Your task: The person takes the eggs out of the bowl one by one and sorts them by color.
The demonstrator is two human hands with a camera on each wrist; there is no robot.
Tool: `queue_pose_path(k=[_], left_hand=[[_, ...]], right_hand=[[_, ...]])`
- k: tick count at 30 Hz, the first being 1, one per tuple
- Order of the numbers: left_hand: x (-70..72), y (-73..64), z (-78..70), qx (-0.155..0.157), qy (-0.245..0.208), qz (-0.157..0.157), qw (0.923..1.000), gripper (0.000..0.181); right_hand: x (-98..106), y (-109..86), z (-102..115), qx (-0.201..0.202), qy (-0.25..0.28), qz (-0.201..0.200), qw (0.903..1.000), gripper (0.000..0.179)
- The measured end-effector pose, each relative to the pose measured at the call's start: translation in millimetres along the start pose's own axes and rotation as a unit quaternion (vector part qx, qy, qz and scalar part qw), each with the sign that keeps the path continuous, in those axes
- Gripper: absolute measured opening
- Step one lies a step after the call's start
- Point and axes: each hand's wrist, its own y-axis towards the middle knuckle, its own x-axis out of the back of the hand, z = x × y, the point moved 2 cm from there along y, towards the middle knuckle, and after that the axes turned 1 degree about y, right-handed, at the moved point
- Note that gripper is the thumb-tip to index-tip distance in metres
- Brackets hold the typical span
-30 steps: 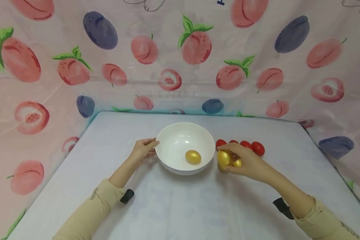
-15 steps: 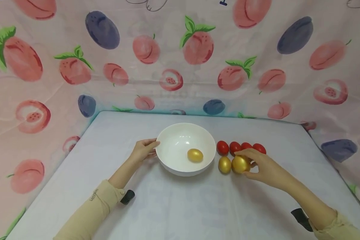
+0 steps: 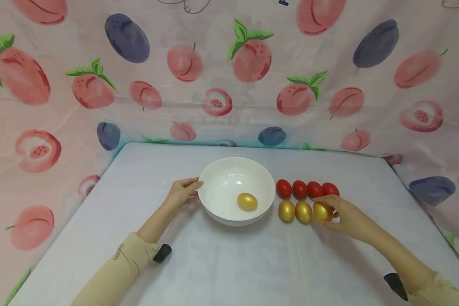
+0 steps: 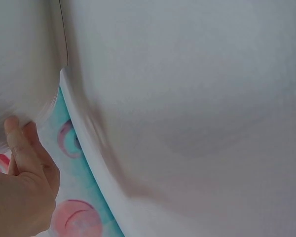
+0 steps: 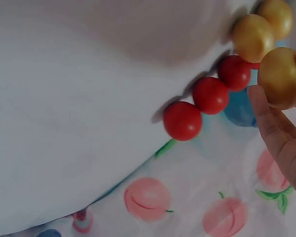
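A white bowl (image 3: 218,204) stands mid-table with one golden egg (image 3: 247,202) inside. My left hand (image 3: 181,193) grips the bowl's left rim, thumb on the edge and fingers on the outside. To the right of the bowl, two golden eggs (image 3: 304,211) lie side by side. At the right end of that row my right hand (image 3: 346,216) holds another golden egg (image 5: 280,79) between thumb and fingers. Behind them is a row of several red eggs (image 3: 300,189); the rightmost is partly covered by my right fingers.
The table (image 3: 229,267) has a white cover. A cloth (image 3: 222,63) printed with peaches and plums hangs behind it and along the sides. Black straps (image 3: 162,253) show beneath both wrists.
My right hand has carried a golden egg rightward from beside the bowl, past two golden eggs, to the right end of their row. My left hand keeps its grip on the bowl.
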Motion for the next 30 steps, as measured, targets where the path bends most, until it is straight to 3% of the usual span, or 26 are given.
queue_pose_path(k=[8,18,30], left_hand=[[2.3,-1.3,-3.7,-0.003,0.001,0.0,1.0,0.047],[1.3,-0.6,-5.0,-0.002,0.003,0.002,1.0,0.048],[-1.7,-2.0,-4.3,0.002,0.004,0.001,1.0,0.047]], right_hand=[[-2,10.0,-15,-0.004,0.005,0.012,0.9999,0.049],[-9,18.7,-29,0.02,0.017,0.02,0.9995,0.048],[-13,20.6,-35,-0.002,0.034,0.059,0.9977,0.05]])
